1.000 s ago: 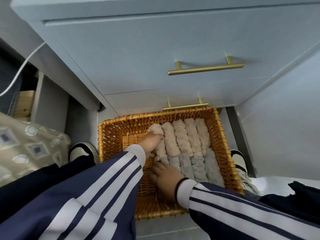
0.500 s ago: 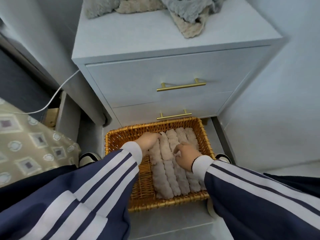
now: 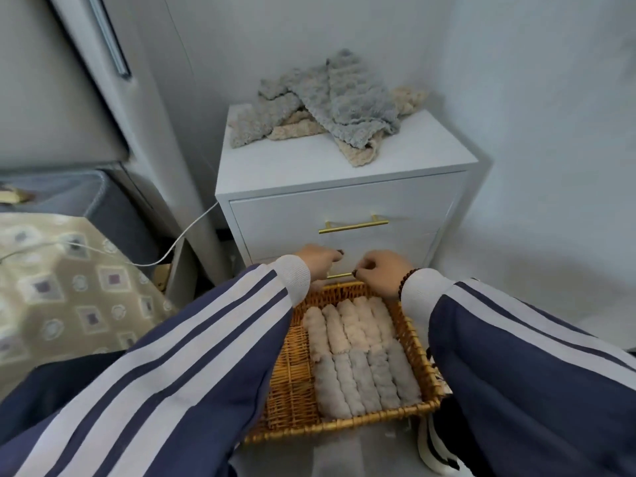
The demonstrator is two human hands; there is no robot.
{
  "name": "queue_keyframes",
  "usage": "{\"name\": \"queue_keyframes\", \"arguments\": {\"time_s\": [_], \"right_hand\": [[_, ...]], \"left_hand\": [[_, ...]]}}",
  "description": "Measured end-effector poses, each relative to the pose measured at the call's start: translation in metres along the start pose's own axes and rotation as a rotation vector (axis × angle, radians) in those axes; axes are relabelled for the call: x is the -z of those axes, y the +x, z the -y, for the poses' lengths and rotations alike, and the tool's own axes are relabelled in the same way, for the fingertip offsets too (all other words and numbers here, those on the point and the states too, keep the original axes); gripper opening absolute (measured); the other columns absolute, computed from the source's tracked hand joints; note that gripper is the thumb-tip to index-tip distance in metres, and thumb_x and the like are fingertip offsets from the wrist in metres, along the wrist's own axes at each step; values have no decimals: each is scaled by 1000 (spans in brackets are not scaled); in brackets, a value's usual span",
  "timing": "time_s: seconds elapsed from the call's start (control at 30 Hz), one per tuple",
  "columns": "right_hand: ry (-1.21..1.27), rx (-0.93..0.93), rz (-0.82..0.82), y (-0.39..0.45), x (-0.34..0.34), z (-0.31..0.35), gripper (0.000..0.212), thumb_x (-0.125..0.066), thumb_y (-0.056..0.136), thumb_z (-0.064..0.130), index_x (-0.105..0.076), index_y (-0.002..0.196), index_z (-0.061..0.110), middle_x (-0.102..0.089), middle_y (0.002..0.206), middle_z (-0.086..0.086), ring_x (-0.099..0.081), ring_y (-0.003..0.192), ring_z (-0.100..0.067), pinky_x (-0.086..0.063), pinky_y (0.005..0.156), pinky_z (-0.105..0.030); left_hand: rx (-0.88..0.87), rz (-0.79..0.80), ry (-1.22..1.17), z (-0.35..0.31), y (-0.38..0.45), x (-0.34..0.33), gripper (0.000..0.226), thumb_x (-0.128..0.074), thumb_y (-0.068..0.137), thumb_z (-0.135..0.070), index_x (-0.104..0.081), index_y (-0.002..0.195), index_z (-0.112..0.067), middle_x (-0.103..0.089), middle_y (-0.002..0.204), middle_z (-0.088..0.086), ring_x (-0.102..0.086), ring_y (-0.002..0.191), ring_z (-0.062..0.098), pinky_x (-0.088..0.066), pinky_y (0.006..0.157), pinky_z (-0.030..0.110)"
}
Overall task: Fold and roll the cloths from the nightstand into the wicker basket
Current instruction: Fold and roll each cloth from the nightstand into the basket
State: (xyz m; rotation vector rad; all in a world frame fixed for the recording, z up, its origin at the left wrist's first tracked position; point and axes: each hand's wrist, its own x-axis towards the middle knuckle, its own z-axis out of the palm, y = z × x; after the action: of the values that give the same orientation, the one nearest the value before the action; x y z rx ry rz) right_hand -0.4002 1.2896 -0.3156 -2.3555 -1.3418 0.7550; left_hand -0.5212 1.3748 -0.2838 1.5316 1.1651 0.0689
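Rolled beige and grey fluffy cloths (image 3: pixel 358 356) part-fill the wicker basket (image 3: pixel 292 383); a crumpled pile (image 3: pixel 330 105) waits on the far white nightstand (image 3: pixel 344 160); left hand (image 3: pixel 318 261) and right hand (image 3: pixel 380 270) seemingly loose, holding nothing

One camera on the person's head looks forward and down.

There is only the head view, so no second view shares the scene. It is a wide view, and straight edges bend near the sides. The camera faces a white nightstand (image 3: pixel 344 173) in a corner, seen from above and in front, so both its top and its drawer fronts show. The wicker basket (image 3: pixel 292 383) sits on the floor right below the camera, close up. The two striped sleeves fill the bottom of the view, very near. The left hand (image 3: pixel 318 261) and right hand (image 3: pixel 380 271) sit in the middle.
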Motion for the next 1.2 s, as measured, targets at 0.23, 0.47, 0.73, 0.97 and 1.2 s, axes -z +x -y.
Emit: {"name": "queue_keyframes", "arguments": {"time_s": [0.23,0.47,0.73,0.97,1.2], "right_hand": [[60,104,-137,-30,69,31,12,-57,91,23,-67,96,18,-63,97,1,-59,99,-21,-45,84,-30],[67,126,-206,-47,103,49,17,-56,91,22,-69,100,17,-66,99,2,-60,98,-18,-45,86,-28],[41,85,-268,-14,115,58,18,-56,89,19,-68,102,15,-66,105,1,-59,100,-16,-45,82,-25],[76,77,-447,53,141,85,22,-52,86,12,-62,105,12,-59,118,-5,-55,103,-21,-43,84,-26],[-139,41,-397,132,145,102,32,-54,86,29,-58,118,27,-45,138,-5,-43,127,-28,-35,106,-37]], "left_hand": [[-132,37,-145,-40,-43,15,33,-52,97,-20,-54,128,-10,-53,137,14,-52,126,31,-46,98,44],[-169,11,-387,-62,-67,38,13,-54,96,-14,-63,101,-22,-64,118,3,-64,105,20,-55,89,37],[-183,-72,-591,-74,-48,51,16,-53,96,-9,-65,104,-15,-71,104,7,-69,98,23,-56,88,40],[-193,-67,-634,-85,-33,65,19,-50,97,-7,-67,104,-14,-73,100,6,-71,93,23,-57,84,38],[-193,-45,-710,-97,-27,78,22,-48,95,-5,-66,104,-13,-74,100,7,-71,95,23,-56,79,34]]}}
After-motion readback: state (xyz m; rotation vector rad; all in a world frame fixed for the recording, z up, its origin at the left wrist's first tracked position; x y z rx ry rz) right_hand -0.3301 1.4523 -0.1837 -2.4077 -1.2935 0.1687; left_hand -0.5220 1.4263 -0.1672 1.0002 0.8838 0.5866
